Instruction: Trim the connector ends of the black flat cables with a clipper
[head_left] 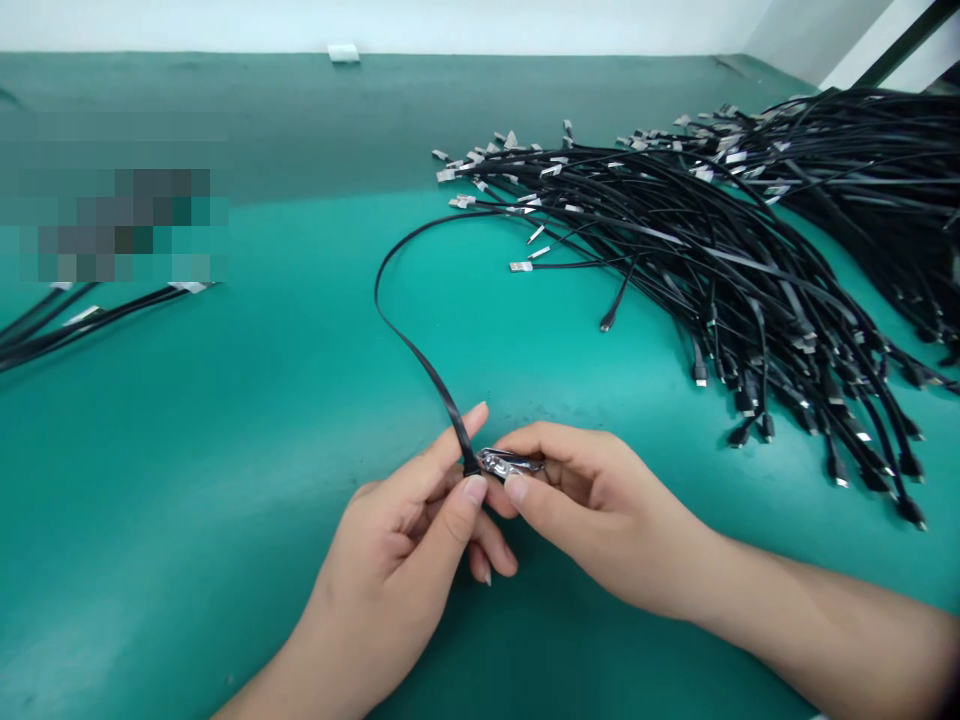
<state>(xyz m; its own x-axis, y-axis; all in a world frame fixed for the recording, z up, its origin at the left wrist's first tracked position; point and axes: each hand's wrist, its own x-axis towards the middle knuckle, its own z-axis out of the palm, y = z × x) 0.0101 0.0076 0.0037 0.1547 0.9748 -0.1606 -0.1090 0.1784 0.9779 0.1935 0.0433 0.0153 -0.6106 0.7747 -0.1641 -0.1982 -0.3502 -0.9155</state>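
My left hand [409, 530] pinches the near end of a flat black cable [405, 340] between thumb and forefinger. That cable loops up and away toward the big pile. My right hand [592, 510] is closed on a small shiny metal clipper-like tool [508, 463], held right against the cable's end. Both hands meet low in the middle, just above the green table [225, 420].
A large pile of black cables [750, 250] with metal plugs covers the right and far right. A smaller bunch of black cables [67, 320] lies at the left edge under a blurred patch. A white wall runs along the back.
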